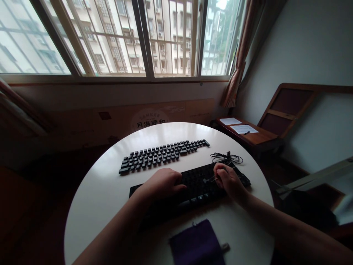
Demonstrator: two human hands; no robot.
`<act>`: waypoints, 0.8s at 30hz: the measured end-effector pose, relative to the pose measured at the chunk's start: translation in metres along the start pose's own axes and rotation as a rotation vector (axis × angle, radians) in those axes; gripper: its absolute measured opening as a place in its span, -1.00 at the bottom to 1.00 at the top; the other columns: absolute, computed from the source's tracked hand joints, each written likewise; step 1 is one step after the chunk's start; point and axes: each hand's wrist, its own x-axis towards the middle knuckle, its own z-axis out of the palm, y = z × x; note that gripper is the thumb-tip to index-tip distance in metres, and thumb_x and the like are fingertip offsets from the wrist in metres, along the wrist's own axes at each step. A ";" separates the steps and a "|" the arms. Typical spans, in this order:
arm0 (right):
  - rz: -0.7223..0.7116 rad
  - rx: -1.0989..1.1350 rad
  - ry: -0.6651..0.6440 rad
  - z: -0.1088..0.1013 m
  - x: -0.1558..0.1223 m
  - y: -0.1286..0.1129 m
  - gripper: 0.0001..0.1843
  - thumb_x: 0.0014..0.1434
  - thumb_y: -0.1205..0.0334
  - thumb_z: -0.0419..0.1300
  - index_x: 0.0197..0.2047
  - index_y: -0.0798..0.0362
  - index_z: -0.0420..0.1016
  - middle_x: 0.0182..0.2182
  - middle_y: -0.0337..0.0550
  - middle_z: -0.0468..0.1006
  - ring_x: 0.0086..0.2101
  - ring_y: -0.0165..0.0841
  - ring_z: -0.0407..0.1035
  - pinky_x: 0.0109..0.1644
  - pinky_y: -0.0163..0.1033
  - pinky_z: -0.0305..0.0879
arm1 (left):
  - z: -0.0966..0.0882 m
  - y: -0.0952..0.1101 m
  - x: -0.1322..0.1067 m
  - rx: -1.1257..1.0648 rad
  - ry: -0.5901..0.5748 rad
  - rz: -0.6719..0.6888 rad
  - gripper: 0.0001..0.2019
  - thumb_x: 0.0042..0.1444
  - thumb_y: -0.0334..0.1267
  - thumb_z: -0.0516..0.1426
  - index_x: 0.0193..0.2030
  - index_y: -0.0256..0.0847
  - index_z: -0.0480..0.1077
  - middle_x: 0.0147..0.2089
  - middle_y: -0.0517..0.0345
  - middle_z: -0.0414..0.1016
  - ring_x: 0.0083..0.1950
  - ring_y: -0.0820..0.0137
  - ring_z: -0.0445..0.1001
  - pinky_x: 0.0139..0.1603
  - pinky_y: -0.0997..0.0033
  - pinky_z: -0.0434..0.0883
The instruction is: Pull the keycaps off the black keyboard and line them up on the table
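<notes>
A black keyboard (197, 182) lies across the round white table (96, 191) in front of me. My left hand (161, 183) rests on its left part, fingers curled down onto it. My right hand (228, 180) is closed on a thin wire keycap puller (213, 178), whose tip touches the keyboard near its right half. Behind the keyboard, several loose black keycaps (162, 154) are laid out in rows in the shape of a keyboard. A coiled black cable (226, 157) lies at the keyboard's far right corner.
A dark purple cloth pouch (197, 244) lies near the table's front edge. A low wooden side table (248, 134) with papers (237, 125) and a pen stands to the right. A barred window (124, 36) and a curtain (239, 55) fill the back.
</notes>
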 end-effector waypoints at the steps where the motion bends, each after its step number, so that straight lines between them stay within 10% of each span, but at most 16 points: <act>1: -0.028 -0.023 -0.014 0.000 0.000 0.000 -0.86 0.11 0.17 0.03 -0.45 0.01 0.22 -0.69 -0.42 0.11 -0.68 -0.51 -0.02 -0.63 -0.40 -0.12 | 0.000 0.000 0.000 0.003 0.000 -0.002 -0.72 0.19 0.00 0.16 -0.40 -0.16 0.45 -0.37 0.12 0.56 -0.36 0.29 0.48 -0.40 0.39 0.22; 17: -0.793 -0.616 -0.313 0.003 -0.017 -0.012 -0.86 0.16 0.42 0.04 -0.35 0.05 0.38 -0.54 -0.27 0.37 -0.55 -0.46 0.20 -0.41 -0.32 0.12 | -0.006 0.053 -0.005 0.079 0.158 0.047 -0.73 0.22 0.00 0.17 -0.18 -0.17 0.36 -0.25 0.08 0.55 -0.28 0.19 0.55 -0.37 0.33 0.36; 24: -0.843 -0.649 -0.264 0.005 -0.019 -0.017 -0.83 0.25 0.37 0.01 -0.35 0.06 0.38 -0.56 -0.28 0.39 -0.57 -0.46 0.23 -0.43 -0.33 0.13 | -0.004 0.053 -0.001 0.093 0.184 0.028 -0.83 0.31 -0.15 0.08 -0.18 -0.20 0.38 -0.24 0.06 0.55 -0.27 0.21 0.55 -0.31 0.34 0.39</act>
